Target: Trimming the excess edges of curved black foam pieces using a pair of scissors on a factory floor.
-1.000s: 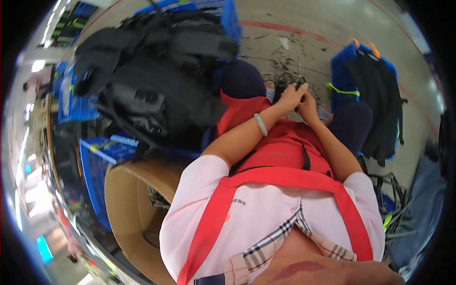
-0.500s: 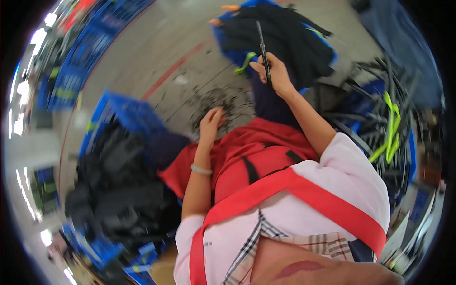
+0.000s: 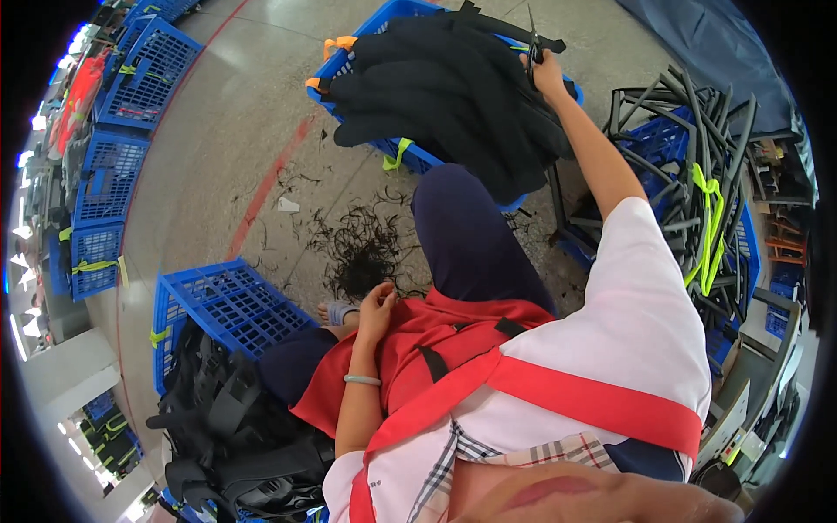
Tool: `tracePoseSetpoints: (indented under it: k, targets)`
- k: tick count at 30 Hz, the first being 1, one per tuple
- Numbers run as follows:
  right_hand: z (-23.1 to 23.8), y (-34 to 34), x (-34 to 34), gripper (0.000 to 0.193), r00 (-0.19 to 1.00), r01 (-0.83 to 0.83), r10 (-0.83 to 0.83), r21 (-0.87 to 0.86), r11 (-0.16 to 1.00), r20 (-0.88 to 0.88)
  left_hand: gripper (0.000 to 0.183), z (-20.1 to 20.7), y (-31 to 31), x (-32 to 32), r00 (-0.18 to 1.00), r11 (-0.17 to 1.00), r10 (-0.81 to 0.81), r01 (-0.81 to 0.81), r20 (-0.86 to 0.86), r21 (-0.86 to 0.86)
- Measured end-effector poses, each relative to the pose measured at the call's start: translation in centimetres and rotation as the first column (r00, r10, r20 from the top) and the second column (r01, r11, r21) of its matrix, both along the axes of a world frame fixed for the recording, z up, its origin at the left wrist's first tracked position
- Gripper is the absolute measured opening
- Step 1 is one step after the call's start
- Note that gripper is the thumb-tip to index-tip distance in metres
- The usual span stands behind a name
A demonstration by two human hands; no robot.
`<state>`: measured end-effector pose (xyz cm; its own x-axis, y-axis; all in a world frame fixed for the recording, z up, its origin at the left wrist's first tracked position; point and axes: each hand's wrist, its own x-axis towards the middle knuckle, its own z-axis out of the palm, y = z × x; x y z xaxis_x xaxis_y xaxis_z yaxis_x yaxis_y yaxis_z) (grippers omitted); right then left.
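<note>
My right hand (image 3: 547,77) is stretched out to the far edge of a blue crate heaped with black fabric pieces (image 3: 445,96). It is closed around black-handled scissors (image 3: 534,54), whose blades point away from me. A black strap end (image 3: 551,44) lies right beside the scissors; whether the hand touches it I cannot tell. Over my lap, above the red apron (image 3: 418,349), my left hand (image 3: 377,312) is closed with curled fingers. What it holds, if anything, is too small to make out.
Black thread scraps (image 3: 366,261) litter the floor ahead. At left, a tilted blue crate (image 3: 244,296) borders black strapped items (image 3: 227,418). A pile of grey-black strips (image 3: 697,148) with a yellow-green tie (image 3: 708,227) stands at right. Blue crates (image 3: 109,174) line the far left.
My right hand has reached farther out and to the right with the scissors, over the crate's far edge. My left hand stays near my lap. The whole view has shifted.
</note>
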<state>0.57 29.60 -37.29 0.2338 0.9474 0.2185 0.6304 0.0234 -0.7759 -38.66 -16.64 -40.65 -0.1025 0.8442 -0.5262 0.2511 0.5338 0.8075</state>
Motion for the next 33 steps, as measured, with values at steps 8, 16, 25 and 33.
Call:
tracePoseSetpoints:
  k: [8,16,25,33]
  targets:
    - [-6.1,14.4,-0.1,0.055,0.941,-0.104,0.127,-0.088,0.991,0.314,0.026,-2.7,-0.1,-0.9,0.999,0.983,-0.025,0.016,-0.048,-0.181]
    - [-5.6,19.1,-3.2,0.040,0.862,-0.456,0.483,-0.181,0.872,0.155,0.026,-4.0,-1.2,-1.6,0.999,0.953,0.042,-0.048,-0.027,-0.300]
    - [-4.0,21.2,-2.2,0.042,0.810,-0.329,0.494,-0.451,0.829,0.317,0.027,-5.4,-1.1,-1.2,0.996,0.934,0.080,-0.065,0.029,-0.352]
    - [-4.9,22.5,4.5,0.044,0.719,-0.385,0.433,-0.207,0.899,0.544,0.026,-7.3,-0.5,0.1,0.991,0.962,0.043,-0.008,0.125,-0.272]
